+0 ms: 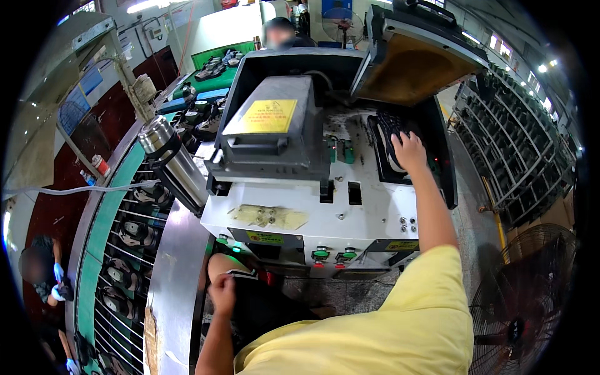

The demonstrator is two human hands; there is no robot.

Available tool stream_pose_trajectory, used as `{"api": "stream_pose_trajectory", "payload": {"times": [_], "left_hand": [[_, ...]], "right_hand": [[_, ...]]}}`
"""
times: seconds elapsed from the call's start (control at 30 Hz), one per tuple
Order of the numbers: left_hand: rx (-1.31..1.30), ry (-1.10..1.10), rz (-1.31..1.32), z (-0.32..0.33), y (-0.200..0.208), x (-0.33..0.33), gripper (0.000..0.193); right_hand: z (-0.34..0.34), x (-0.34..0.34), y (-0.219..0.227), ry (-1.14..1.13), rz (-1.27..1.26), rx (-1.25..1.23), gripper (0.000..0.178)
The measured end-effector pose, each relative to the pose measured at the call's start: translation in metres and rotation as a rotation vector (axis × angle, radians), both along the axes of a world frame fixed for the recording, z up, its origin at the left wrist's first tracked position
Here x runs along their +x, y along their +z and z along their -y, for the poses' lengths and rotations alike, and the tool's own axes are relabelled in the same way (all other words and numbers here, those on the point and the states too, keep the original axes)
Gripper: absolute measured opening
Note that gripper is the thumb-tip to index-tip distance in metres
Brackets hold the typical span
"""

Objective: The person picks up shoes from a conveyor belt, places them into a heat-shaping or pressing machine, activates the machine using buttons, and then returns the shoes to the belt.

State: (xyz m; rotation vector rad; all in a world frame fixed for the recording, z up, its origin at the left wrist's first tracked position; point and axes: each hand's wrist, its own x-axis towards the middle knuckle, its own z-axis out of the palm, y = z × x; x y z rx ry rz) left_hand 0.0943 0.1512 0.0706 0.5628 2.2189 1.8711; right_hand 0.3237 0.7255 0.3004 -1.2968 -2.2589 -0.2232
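Two bare hands (222, 294), two machine lids (425, 67) — one steel flask (176, 164), one yellow shirt (369, 325)

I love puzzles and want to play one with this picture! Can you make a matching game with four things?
Things:
1. shoe
2. flask
3. left hand
4. big fan

Clues:
A. at the picture's lower right
B. loosely curled
C. at the fingers of the right hand
D. silver, left of the machine

Pairs: 1-C, 2-D, 3-B, 4-A
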Motion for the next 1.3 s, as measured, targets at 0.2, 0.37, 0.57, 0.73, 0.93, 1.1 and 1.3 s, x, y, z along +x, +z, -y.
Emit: {"api": "stream_pose_trajectory", "payload": {"times": [0.2,0.37,0.57,0.73,0.93,1.1,1.3], "left_hand": [[-0.295,-0.874,-0.118,-0.143,0.04,0.096,0.022],[-0.214,-1.196,-0.053,-0.228,0.038,0.17,0.024],[-0.099,-1.105,-0.009,-0.245,0.03,0.173,0.021],[-0.025,-0.793,0.394,-0.15,0.027,0.1,0.022],[0.39,0.248,0.336,0.061,0.015,0.002,0.019],[0.189,0.908,0.122,0.226,0.004,0.0,0.017],[0.306,0.975,0.163,0.307,-0.026,0.031,0.016]], "right_hand": [[0.142,0.147,-0.107,0.105,-0.802,0.214,0.012],[0.154,0.239,-0.173,-0.304,-1.962,-0.634,0.024],[0.176,0.267,-0.164,0.075,-2.017,-1.311,0.032],[0.249,0.127,-0.145,0.475,-0.305,-1.644,0.02],[0.278,-0.079,-0.086,1.338,-0.625,-1.386,0.032],[0.195,-0.251,-0.015,0.587,-0.656,-0.234,0.092],[0.104,-0.356,0.013,-0.021,-0.034,-0.577,0.12]]}}
